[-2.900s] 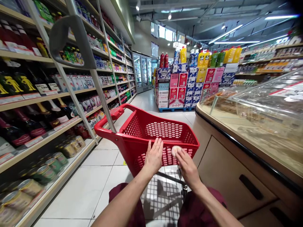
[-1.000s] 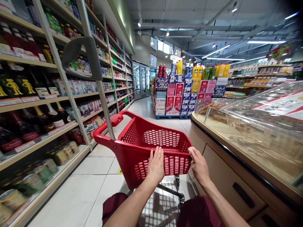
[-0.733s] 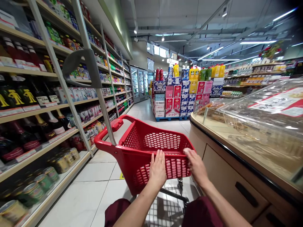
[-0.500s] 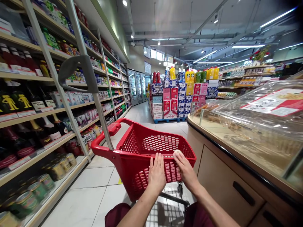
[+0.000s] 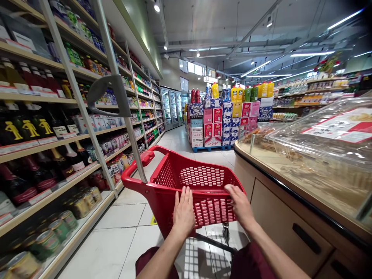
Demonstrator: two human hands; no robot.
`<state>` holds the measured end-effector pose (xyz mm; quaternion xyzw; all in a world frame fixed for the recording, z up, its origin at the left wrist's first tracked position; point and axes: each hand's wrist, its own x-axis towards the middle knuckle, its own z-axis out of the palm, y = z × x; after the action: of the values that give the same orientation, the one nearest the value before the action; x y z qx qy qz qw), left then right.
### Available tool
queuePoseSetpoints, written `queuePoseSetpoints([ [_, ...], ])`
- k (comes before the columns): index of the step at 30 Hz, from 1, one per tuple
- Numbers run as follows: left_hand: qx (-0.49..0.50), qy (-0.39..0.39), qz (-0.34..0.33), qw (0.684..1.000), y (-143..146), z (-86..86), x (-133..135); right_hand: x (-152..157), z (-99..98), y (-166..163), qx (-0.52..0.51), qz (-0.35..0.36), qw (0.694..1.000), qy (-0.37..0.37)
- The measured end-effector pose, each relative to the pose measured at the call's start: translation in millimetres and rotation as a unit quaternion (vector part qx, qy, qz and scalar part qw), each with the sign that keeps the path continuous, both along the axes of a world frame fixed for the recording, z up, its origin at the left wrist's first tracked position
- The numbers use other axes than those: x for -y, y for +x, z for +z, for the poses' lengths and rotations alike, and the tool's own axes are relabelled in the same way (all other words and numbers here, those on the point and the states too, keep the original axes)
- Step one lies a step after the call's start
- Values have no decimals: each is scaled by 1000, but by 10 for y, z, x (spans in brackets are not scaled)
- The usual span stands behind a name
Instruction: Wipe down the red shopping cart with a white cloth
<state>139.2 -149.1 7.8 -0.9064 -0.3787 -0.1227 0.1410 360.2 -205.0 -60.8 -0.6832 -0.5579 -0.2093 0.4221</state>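
A red plastic shopping cart [image 5: 186, 186] with perforated walls and a bare basket stands sideways before me. My left hand [image 5: 184, 211] lies on its near rim, fingers stretched out and holding nothing. Farther right along the same rim, my right hand [image 5: 241, 205] has its fingers bent over the edge near the cart's corner. Something small and pale shows at its fingertips, too covered to name. A grey handle [image 5: 109, 97] on a metal pole rises from the cart's left end.
Shelves of bottles and cans [image 5: 58, 135] line the left side. At right, close to the cart, stands a counter [image 5: 279, 205] with a clear plastic cover [image 5: 322, 124]. Stacked drink cartons [image 5: 213, 124] on a blue pallet stand ahead; tiled floor [image 5: 116, 232] runs between.
My left hand has slid a little left along the cart's rim, and my right hand has moved right toward the corner. The hands are now farther apart; the view has shifted slightly.
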Motion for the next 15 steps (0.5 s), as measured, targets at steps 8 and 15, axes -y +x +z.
queuePoseSetpoints([
  [8, -2, -14, -10, 1000, -85, 53, 30, -154, 74, -341, 60, 129, 990, -12],
  [15, 24, 6, 32, 999, -244, 104, -30, -169, 83, -329, -6, 30, 1000, 6],
])
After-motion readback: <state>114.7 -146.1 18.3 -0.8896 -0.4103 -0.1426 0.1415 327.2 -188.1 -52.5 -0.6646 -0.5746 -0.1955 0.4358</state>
